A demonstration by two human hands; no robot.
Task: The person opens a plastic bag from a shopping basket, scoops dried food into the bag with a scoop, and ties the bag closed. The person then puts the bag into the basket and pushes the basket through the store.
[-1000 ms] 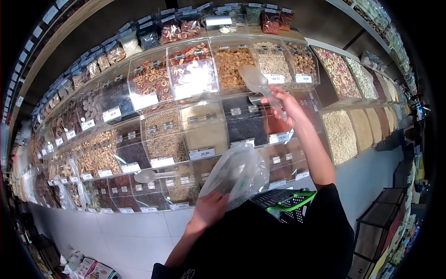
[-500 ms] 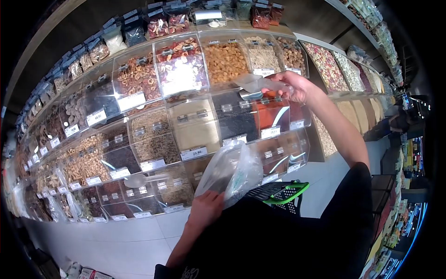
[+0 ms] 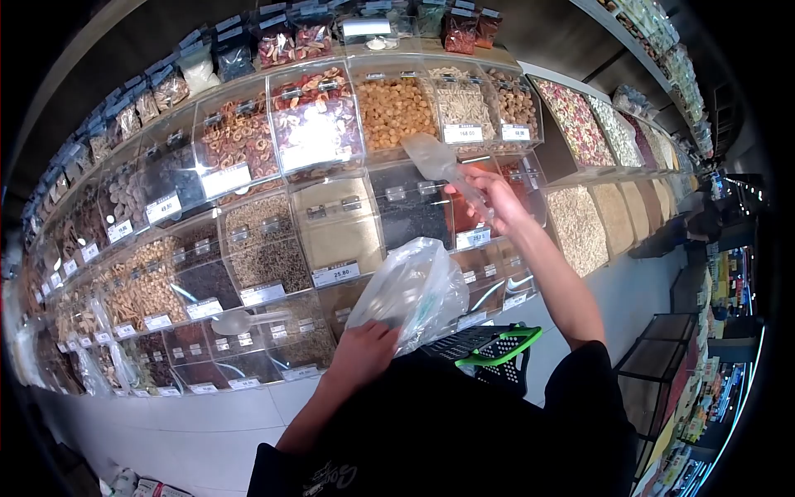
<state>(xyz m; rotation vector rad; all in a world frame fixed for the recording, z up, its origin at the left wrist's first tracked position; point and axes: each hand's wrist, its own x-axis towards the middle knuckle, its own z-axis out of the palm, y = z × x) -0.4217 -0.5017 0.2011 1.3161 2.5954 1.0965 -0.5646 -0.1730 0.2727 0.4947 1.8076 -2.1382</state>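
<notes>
One scoop [image 3: 427,156] in raised right hand [image 3: 498,197]; bag [image 3: 421,290] in low left hand [image 3: 364,351].

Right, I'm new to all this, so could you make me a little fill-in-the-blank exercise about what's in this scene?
1. The right fingers hold a clear plastic ____.
2. The left fingers grip a see-through plastic ____.
3. The black basket below has a bright ____ strip on it.
4. The price label under the beige powder reads ____.

Missing words: scoop; bag; green; 25.80.
</notes>
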